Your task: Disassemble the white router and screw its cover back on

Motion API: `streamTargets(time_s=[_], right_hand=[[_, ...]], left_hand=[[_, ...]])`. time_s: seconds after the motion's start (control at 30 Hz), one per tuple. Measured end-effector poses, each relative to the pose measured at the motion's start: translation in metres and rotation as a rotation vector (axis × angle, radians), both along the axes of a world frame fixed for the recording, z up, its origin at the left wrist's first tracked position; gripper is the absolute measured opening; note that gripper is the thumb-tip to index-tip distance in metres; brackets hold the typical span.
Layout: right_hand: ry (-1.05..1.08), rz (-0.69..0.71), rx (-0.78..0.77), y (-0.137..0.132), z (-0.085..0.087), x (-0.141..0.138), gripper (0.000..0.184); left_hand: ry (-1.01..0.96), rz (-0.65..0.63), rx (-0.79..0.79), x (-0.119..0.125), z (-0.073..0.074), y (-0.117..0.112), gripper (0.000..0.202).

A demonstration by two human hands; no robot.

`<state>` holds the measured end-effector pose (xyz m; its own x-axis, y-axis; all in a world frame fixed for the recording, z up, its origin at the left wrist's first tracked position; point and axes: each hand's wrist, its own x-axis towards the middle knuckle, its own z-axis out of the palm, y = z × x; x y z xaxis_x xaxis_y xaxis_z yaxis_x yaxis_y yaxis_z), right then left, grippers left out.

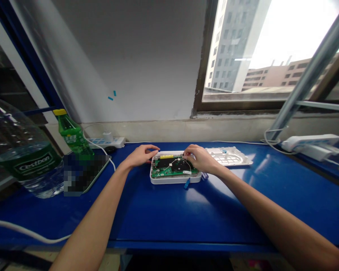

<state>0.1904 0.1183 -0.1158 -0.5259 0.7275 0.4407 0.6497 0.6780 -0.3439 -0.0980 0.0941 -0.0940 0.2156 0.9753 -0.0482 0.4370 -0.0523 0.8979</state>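
Observation:
A white plastic casing (175, 181) lies on the blue table with its inside facing up. In it sits a green circuit board (165, 172) with a black cover plate, a yellow part and thin white wires. My left hand (139, 156) is at the casing's back left corner, thumb and fingers apart and touching the edge. Over the board's back right part, my right hand (199, 157) has its fingertips pinched together; what they hold is too small to make out. A small blue piece (187, 183) lies against the casing's front edge, and a bluish-purple item (205, 176) is partly under my right hand.
A white ribbed cover (237, 160) lies behind my right forearm. On the left stand a large water bottle (42, 165), a green bottle (73, 135) and a partly blurred dark flat device (97, 173). Power strips (113, 142) and white cables run along the wall.

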Motion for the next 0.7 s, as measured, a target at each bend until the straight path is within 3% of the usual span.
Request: streamTargets(time_s=[0.5,0.7], right_hand=[[-0.054,-0.014,0.085,0.001,-0.013,0.006,0.014],[-0.116,-0.025,0.113,0.0,-0.013,0.002,0.012]], left_hand=[[-0.038,-0.046,-0.025,-0.01,-0.007,0.004,0.044],[-0.107,-0.079,-0.069,-0.014,-0.008,0.006,0.054]])
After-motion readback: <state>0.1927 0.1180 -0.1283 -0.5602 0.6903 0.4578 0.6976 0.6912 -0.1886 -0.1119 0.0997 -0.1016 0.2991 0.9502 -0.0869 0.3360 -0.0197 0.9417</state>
